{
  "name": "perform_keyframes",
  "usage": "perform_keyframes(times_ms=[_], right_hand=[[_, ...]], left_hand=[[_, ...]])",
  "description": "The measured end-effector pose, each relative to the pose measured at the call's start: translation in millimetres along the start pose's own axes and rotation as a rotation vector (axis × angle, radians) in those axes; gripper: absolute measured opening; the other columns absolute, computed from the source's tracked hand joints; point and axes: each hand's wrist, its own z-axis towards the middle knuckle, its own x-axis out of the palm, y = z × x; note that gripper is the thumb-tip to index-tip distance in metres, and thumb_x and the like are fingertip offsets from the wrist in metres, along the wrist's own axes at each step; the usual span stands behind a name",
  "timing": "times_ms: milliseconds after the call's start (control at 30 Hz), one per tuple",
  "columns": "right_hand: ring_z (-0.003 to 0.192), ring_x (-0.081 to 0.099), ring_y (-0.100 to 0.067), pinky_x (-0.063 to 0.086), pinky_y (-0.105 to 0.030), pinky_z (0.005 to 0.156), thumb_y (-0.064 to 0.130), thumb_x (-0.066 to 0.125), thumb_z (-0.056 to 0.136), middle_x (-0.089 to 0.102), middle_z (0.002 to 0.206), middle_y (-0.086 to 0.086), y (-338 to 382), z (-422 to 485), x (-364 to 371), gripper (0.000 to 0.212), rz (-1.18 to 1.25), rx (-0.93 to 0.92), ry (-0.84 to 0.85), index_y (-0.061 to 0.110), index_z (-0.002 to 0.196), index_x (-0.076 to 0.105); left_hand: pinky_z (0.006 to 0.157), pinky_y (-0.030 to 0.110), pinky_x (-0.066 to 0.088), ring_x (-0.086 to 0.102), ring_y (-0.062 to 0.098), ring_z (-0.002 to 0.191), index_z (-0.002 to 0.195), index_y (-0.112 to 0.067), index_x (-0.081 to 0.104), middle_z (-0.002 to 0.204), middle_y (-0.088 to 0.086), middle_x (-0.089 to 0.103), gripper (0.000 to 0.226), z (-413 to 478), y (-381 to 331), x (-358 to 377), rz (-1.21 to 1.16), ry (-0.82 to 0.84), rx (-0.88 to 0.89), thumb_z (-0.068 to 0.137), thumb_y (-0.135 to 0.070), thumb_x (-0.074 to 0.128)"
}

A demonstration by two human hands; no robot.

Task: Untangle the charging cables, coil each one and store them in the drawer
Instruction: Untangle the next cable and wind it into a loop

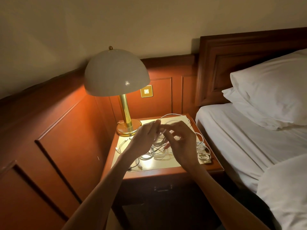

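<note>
A tangle of white charging cables (157, 151) lies on the pale top of the wooden nightstand (167, 163). Both hands hover just above the heap. My left hand (144, 140) and my right hand (181, 141) meet at the fingertips and pinch a white cable strand lifted from the pile. One cable loop (172, 115) arcs over the back of the top. A smaller bundle (202, 151) lies by the right edge. The drawer (163, 188), with a dark handle, sits shut below the top.
A brass lamp (116, 77) with a white dome shade stands lit at the back left of the nightstand. A bed with white sheets and pillows (269, 97) fills the right. Wood panelling with a wall switch (146, 91) runs behind.
</note>
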Motion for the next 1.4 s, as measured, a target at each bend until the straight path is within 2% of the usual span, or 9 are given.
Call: perform_keyframes(times_ms=[233, 433, 633, 767, 867, 1033, 1100, 1267, 1400], right_hand=[[0.085, 0.075, -0.016, 0.059, -0.026, 0.057, 0.015, 0.065, 0.095, 0.077, 0.089, 0.013, 15.9, -6.6, 10.0, 0.012, 0.419, 0.315, -0.146, 0.023, 0.099, 0.074], [0.082, 0.075, -0.015, 0.061, -0.027, 0.059, 0.02, 0.077, 0.087, 0.077, 0.092, 0.013, 3.6, -13.7, -8.1, 0.013, 0.113, 0.274, -0.271, 0.022, 0.1, 0.077], [0.073, 0.065, 0.01, 0.051, -0.005, 0.069, 0.018, 0.076, 0.087, 0.075, 0.097, 0.013, -6.3, -8.3, -29.2, 0.017, -0.411, 0.071, 0.02, 0.021, 0.103, 0.077], [0.09, 0.065, -0.006, 0.044, -0.008, 0.076, 0.016, 0.078, 0.085, 0.073, 0.102, 0.003, -11.2, 1.0, -21.4, 0.012, -0.571, 0.036, 0.066, 0.017, 0.097, 0.077], [0.078, 0.071, -0.002, 0.052, -0.007, 0.071, 0.013, 0.068, 0.093, 0.074, 0.087, 0.012, -7.2, 4.0, -17.3, 0.011, -0.181, 0.321, 0.113, 0.023, 0.091, 0.071], [0.095, 0.072, -0.037, 0.062, -0.038, 0.072, 0.005, 0.06, 0.096, 0.069, 0.108, -0.026, -13.8, 1.4, -15.2, 0.018, 0.454, 0.749, 0.148, -0.004, 0.109, 0.068], [0.104, 0.069, -0.04, 0.061, -0.04, 0.08, 0.003, 0.058, 0.097, 0.068, 0.115, -0.028, -17.4, 1.9, -14.2, 0.024, 0.592, 0.853, 0.18, -0.006, 0.118, 0.065], [0.125, 0.059, -0.038, 0.051, -0.042, 0.102, 0.007, 0.055, 0.099, 0.063, 0.131, -0.022, -21.0, 4.6, -10.1, 0.034, 0.772, 1.017, 0.322, -0.002, 0.133, 0.057], [0.125, 0.058, -0.035, 0.045, -0.047, 0.108, 0.026, 0.066, 0.088, 0.063, 0.133, -0.017, -14.7, 5.6, -8.8, 0.031, 0.843, 1.082, 0.311, 0.009, 0.114, 0.069]], left_hand=[[0.091, 0.024, 0.042, 0.062, 0.021, 0.109, 0.123, -0.011, 0.065, 0.116, 0.006, 0.069, 0.041, 7.5, -1.1, 2.8, 0.044, -0.052, 0.046, 0.104, -0.036, 0.038], [0.061, 0.008, 0.041, 0.059, -0.004, 0.068, 0.087, -0.013, 0.067, 0.072, -0.015, 0.06, 0.039, 8.2, 3.7, 3.2, 0.083, -0.17, 0.123, 0.105, -0.032, 0.038], [0.076, 0.023, 0.044, 0.057, 0.009, 0.077, 0.103, 0.0, 0.067, 0.08, 0.006, 0.066, 0.043, 4.8, 4.8, 6.8, -0.086, -0.122, -0.053, 0.105, -0.033, 0.038], [0.054, 0.013, 0.033, 0.05, 0.0, 0.049, 0.087, -0.006, 0.067, 0.049, -0.014, 0.051, 0.044, -0.7, -0.1, 23.4, -0.24, -0.114, -0.027, 0.107, -0.027, 0.034], [0.054, 0.019, 0.034, 0.051, 0.003, 0.053, 0.088, -0.011, 0.065, 0.057, -0.006, 0.043, 0.04, 0.4, -3.2, 24.4, -0.259, -0.15, -0.03, 0.107, -0.03, 0.035], [0.07, 0.025, 0.044, 0.056, 0.004, 0.073, 0.109, -0.009, 0.065, 0.081, 0.005, 0.058, 0.038, 4.7, 6.3, 16.7, -0.104, -0.137, 0.001, 0.106, -0.032, 0.036], [0.078, 0.02, 0.049, 0.06, 0.007, 0.082, 0.111, -0.011, 0.066, 0.092, -0.002, 0.064, 0.038, 5.5, 13.2, 17.4, -0.081, -0.149, -0.003, 0.106, -0.033, 0.036], [0.064, 0.002, 0.044, 0.061, -0.001, 0.068, 0.101, -0.011, 0.067, 0.088, -0.004, 0.068, 0.036, 10.1, 25.1, 22.1, 0.065, -0.3, 0.075, 0.104, -0.032, 0.039], [0.065, 0.003, 0.048, 0.06, -0.006, 0.066, 0.101, -0.01, 0.069, 0.091, -0.007, 0.069, 0.031, 10.8, 30.0, 22.9, 0.112, -0.396, 0.207, 0.103, -0.025, 0.042]])
